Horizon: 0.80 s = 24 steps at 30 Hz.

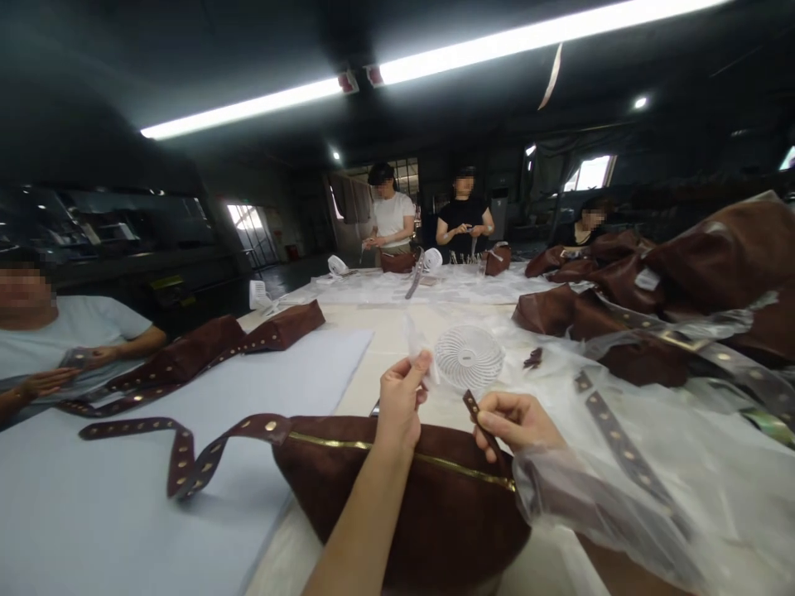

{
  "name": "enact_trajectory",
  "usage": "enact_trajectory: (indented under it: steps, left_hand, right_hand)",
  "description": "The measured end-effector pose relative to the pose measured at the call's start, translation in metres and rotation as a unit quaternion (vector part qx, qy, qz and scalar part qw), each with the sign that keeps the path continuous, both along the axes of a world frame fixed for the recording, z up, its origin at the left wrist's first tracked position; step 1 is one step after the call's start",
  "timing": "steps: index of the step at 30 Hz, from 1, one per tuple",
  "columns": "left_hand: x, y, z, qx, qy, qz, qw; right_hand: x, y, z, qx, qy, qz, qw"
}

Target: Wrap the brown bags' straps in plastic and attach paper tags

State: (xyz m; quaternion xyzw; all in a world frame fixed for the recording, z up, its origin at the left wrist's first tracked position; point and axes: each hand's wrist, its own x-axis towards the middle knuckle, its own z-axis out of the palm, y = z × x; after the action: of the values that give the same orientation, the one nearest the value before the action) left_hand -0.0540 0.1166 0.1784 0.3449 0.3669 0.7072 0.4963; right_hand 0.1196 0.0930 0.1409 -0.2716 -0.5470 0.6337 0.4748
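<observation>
A dark brown bag (453, 513) with a gold zipper lies in front of me, its studded strap (183, 463) stretching left. My left hand (402, 397) is raised above the bag, pinching a piece of thin translucent wrapping (415, 335). Between the thumb and fingers of my right hand (513, 420) is a short brown strap end (472, 403) with small metal studs, near the zipper's right end. Clear plastic (559, 488) covers something around my right wrist. Just beyond my hands stands a white round fan (469, 356).
Brown bags (733, 257) are piled at the right, with plastic sheeting (696, 430) and a wrapped studded strap (627, 447). Small brown pieces (532, 358) lie beyond my right hand. Another bag (204, 348) is at left beside a seated person (80, 331). More people work across the table.
</observation>
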Motion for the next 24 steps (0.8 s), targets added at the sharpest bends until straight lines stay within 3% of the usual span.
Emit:
enact_trajectory:
  steps: [6, 14, 24]
  left_hand:
    - [0.006, 0.001, -0.005, 0.012, 0.033, -0.007, 0.999]
    - [0.007, -0.001, -0.010, 0.028, 0.103, -0.051, 0.993]
    - [0.007, -0.005, -0.003, 0.023, 0.138, -0.061, 0.988]
  right_hand:
    - [0.002, -0.005, 0.010, -0.007, -0.043, 0.040, 0.998]
    - [0.002, -0.002, 0.010, -0.004, -0.059, 0.067, 0.996]
    - [0.001, -0.004, 0.012, -0.001, -0.064, 0.023, 0.998]
